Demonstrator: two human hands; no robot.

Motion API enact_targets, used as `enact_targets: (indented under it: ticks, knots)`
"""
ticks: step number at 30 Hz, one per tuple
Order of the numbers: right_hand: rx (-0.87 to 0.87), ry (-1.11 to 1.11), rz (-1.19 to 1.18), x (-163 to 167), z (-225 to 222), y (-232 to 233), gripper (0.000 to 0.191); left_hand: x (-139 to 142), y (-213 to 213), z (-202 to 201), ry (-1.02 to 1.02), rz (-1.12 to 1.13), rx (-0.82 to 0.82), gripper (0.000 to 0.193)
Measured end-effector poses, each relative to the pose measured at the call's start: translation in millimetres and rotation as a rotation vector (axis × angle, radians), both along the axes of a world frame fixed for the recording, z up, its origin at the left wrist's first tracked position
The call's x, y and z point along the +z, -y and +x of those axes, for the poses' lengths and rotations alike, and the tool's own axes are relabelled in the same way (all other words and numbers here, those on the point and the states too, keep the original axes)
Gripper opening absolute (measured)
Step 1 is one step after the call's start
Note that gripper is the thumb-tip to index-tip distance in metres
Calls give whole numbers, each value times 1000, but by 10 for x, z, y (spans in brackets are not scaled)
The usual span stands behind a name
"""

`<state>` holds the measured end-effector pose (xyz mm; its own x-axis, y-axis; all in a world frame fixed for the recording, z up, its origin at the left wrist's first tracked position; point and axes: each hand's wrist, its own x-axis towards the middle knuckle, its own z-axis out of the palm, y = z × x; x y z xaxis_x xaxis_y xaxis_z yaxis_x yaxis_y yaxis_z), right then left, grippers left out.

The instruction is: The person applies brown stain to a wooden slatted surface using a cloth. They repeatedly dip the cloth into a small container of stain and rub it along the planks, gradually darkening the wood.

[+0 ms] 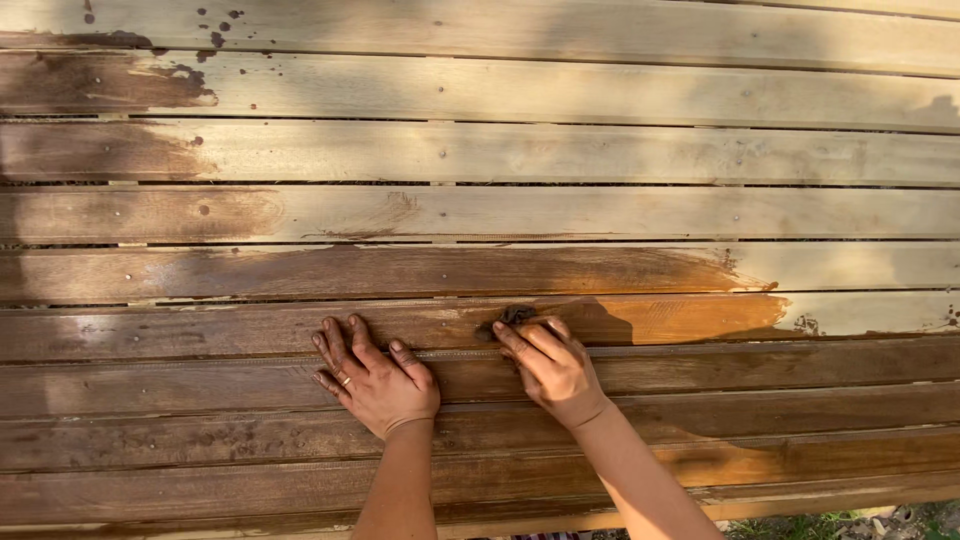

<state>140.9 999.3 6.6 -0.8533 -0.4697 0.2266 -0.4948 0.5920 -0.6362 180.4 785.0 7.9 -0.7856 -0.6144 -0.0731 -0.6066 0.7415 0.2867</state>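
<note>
forearms come in from the bottom edge, closest to the camera, both reaching up onto a slatted wooden panel (700, 210) made of long horizontal boards. left hand (375, 380) lies flat, fingers spread, palm down on a dark stained board, holding nothing, there's a ring on one finger. right hand (552, 368) has its grip closed around a small dark rag (508, 318), which pokes out just past the fingertips and presses on the board right above the knuckles.

boards under and behind both hands are already dark and glossy. the wet-looking stain patch (660, 315) runs off to the right of the grip and stops at a ragged edge, and beyond that, plus everything further up from the grip, is pale bare wood. some dark drips (215, 40) sit way up and left of the grip on bare boards.

what could go wrong from here, as a guess: that ragged edge could dry into a visible lap mark if it isn't blended while wet. the flat left palm sits on boards that look shiny, so it might leave a print or pick up stain. more drips on the pale boards would soak in as spots. the rag is small, so fingertips may drag through the finish.
</note>
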Motion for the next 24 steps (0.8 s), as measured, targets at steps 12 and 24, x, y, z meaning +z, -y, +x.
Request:
enact_targets:
  ticks: [12, 24]
  knots:
    - [-982, -134, 197, -135, -57, -941, 18, -13, 57, 1, 60, 28, -2, 63]
    - [-15, -75, 169, 60, -401, 1501, 47, 76, 522, 424, -327, 316, -14, 51]
